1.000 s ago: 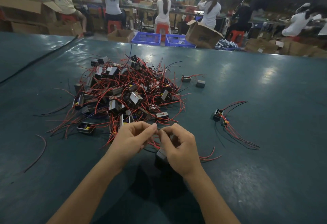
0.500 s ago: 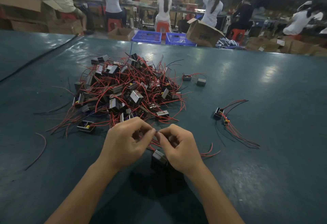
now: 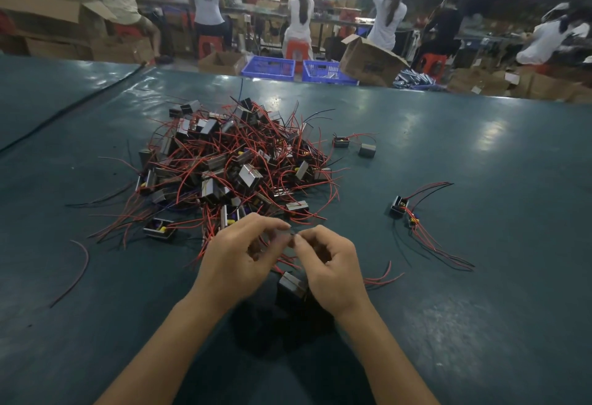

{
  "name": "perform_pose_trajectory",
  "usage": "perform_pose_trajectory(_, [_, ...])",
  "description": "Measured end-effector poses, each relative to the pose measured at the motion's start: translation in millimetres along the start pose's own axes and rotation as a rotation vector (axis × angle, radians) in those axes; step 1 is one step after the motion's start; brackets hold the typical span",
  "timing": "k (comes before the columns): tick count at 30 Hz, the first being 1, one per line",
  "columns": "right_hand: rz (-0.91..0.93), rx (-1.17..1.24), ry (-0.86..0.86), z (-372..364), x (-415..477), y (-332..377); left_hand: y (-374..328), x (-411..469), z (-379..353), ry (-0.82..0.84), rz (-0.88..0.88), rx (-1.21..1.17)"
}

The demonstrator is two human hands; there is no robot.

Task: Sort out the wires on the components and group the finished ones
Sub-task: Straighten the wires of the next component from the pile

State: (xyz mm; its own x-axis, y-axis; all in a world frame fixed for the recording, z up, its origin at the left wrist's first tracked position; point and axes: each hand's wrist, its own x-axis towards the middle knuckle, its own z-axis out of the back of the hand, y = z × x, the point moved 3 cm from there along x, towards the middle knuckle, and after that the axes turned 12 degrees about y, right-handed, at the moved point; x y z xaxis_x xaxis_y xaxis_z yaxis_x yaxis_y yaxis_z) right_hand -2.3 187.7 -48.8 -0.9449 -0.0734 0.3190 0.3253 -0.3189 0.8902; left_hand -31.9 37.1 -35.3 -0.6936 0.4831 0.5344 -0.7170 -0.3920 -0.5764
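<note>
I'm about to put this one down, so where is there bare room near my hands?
Bare mat lies between the tangled pile and the finished group, and wider right of your right hand, below that group's wires. Also between the loose red wire and your left hand. Ahead, past the wire you pinch, it's crowded.

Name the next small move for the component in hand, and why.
Probably draw its wires straight between the left hand and right hand: both pinch them above the component, red ends trail rightward, and the sorted group lies neatly bundled.
</note>
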Motion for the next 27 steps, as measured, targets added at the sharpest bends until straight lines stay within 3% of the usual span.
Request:
perform_pose_trajectory(8, [-0.088, 0.315, 0.129, 1, 3, -1, 1, -6, 2, -0.049, -0.239, 0.151])
perform_pose_trajectory(11, [-0.064, 0.196, 0.116, 2, 2, -4, 0, -5, 1, -0.035, -0.192, 0.176])
perform_pose_trajectory(13, [0.014, -0.029, 0.074, 5, 1, -3, 1, -4, 2, -0.024, -0.078, 0.130])
perform_pose_trajectory(16, [0.210, -0.440, -0.028, 6, -2, 3, 3, 0, -3, -0.014, 0.226, -0.158])
perform_pose_trajectory(18, [0.323, -0.596, -0.099, 6, -4, 6, 7, 3, -8, 0.013, 0.525, -0.548])
perform_pose_trajectory(21, [0.434, -0.686, -0.155, 3, -7, 10, 6, -1, -13, 0.175, 0.904, -1.195])
perform_pose_trajectory(23, [0.426, -0.642, -0.151, 2, -7, 10, 5, -2, -12, 0.228, 0.940, -1.361])
perform_pose_trajectory(25, [0.369, -0.534, -0.129, 3, -5, 8, 6, 0, -12, 0.214, 0.854, -1.235])
perform_pose_trajectory(27, [0.287, -0.424, -0.086, 5, -3, 4, 8, 2, -7, 0.123, 0.631, -0.793])
